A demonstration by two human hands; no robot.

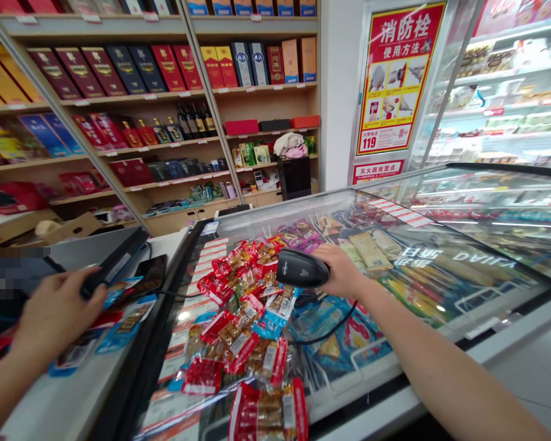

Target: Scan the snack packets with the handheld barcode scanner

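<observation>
My right hand is wrapped round a black handheld barcode scanner, held above the glass lid of a chest freezer. Below and left of it lies a heap of small red snack packets with clear windows; a blue packet is among them. A larger red snack packet lies at the near end. On the left, my left hand has its fingers closed on the dark corner of a flat grey-and-black device. Blue snack packets lie beside that hand on the white counter.
A black phone lies on the counter near the device. The scanner's black cable loops over the freezer lid. Ice creams show through the glass. Shelves of boxed goods stand behind, with a red fire-hydrant poster to their right.
</observation>
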